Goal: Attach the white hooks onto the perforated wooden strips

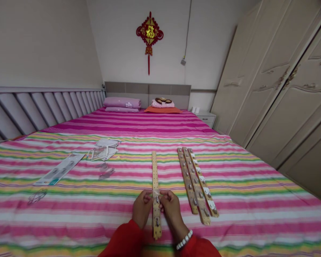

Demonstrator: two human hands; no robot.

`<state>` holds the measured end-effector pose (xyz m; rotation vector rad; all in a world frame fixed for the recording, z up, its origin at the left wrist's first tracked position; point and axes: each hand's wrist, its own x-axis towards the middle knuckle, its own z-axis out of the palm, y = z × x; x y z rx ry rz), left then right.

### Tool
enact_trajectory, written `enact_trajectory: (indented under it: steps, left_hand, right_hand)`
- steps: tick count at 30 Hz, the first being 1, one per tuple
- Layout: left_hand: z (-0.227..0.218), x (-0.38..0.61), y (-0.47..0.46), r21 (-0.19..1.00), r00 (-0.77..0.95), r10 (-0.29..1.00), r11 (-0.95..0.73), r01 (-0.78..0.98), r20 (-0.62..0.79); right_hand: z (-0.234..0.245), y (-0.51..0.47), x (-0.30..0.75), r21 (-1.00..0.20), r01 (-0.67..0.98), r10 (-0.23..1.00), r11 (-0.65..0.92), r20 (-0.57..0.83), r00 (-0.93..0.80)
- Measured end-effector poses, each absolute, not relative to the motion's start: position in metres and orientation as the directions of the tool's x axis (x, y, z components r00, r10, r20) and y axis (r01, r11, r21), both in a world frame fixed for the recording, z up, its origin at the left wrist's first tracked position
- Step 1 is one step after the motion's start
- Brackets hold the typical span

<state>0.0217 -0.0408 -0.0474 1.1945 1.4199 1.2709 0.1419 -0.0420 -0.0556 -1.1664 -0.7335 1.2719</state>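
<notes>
A long wooden strip (154, 171) with a row of holes lies lengthwise on the striped bedspread (230, 178) in front of me. Two metal hooks sit on its near end. My left hand (141, 208) and my right hand (171, 207) pinch together over the strip, fingers closed on a small clear-backed hook (156, 195) held against the wood. Both sleeves are red, and a white bead bracelet (184, 240) circles my right wrist. Three more wooden strips (196, 184) fitted with several hooks lie side by side to the right.
Clear plastic packets (104, 151), a long card package (60, 169) and loose clear hooks (105, 173) lie on the left of the bed. Pillows (122, 103) rest at the headboard. A tall wardrobe (283, 89) stands on the right, a padded rail (42, 107) on the left.
</notes>
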Motion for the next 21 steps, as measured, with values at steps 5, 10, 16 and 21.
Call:
enact_trajectory:
  steps: [5,10,16,21]
  left_hand:
    - [-0.049,0.016,-0.044,0.971,-0.093,0.987,-0.107,0.212,0.129]
    - [-0.054,0.010,-0.040,0.928,0.042,0.986,-0.166,0.333,0.161]
    - [-0.057,0.010,-0.037,0.906,0.136,0.979,-0.192,0.377,0.151]
    - [-0.063,0.010,-0.036,0.909,0.157,0.977,-0.196,0.367,0.147]
  right_hand:
    - [-0.057,-0.051,0.144,-0.991,-0.044,0.955,0.127,0.110,0.275]
    - [-0.056,-0.057,0.149,-0.939,0.221,0.940,0.264,0.302,0.161]
    - [-0.055,-0.053,0.150,-0.907,0.329,0.960,0.263,0.280,0.007]
    - [-0.056,-0.051,0.151,-0.894,0.360,0.963,0.266,0.265,-0.055]
